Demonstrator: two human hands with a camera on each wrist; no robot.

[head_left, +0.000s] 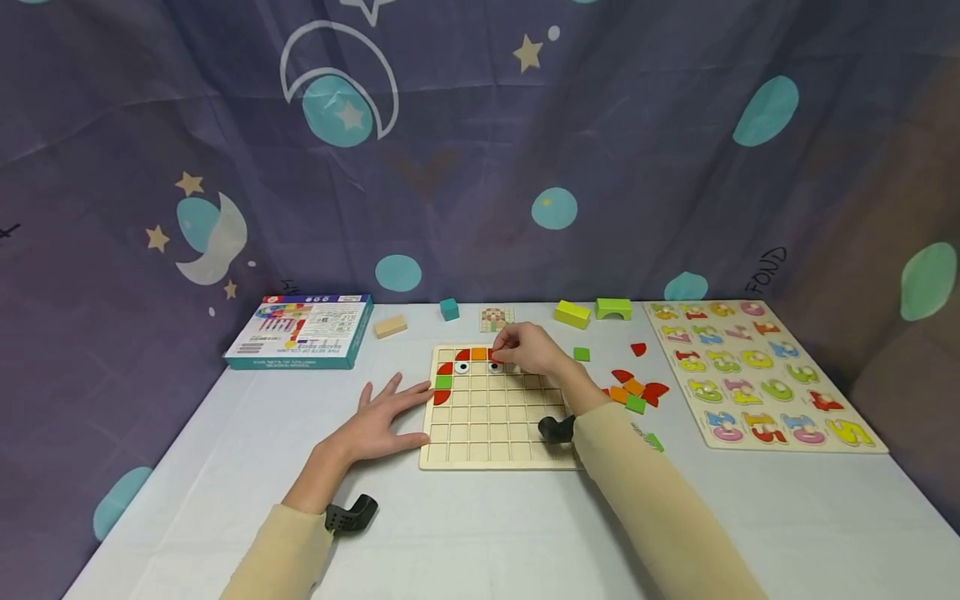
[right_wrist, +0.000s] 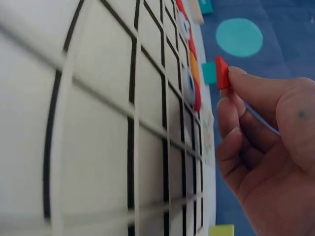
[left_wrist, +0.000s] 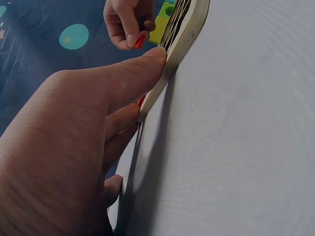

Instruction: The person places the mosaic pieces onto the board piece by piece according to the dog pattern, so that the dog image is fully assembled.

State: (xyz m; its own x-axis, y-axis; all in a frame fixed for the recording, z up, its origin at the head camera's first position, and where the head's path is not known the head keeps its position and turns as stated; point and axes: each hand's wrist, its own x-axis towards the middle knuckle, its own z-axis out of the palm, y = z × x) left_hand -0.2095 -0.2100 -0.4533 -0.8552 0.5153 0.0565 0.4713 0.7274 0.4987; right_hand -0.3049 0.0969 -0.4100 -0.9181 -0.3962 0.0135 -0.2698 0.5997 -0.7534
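A wooden grid board [head_left: 480,454] lies on the white table. Along its upper left sit a green square tile [head_left: 444,382], several red curved tiles [head_left: 442,397], an orange square tile [head_left: 478,354] and two eye discs [head_left: 462,367]. My left hand [head_left: 378,423] is spread at the board's left side, thumb and fingertips touching its edge. Over the board's far rows, my right hand [head_left: 528,350] pinches a small red tile [right_wrist: 222,73] between thumb and finger. In the right wrist view this tile is held apart from the board; its full outline is hidden.
Right of the board lie loose red, orange and green tiles [head_left: 635,404]. A letter puzzle board [head_left: 776,375] stands further right. Behind are a pattern card [head_left: 497,318], a teal cube [head_left: 449,309], a yellow block [head_left: 572,314], a green arch [head_left: 613,308] and, left, a box [head_left: 300,333].
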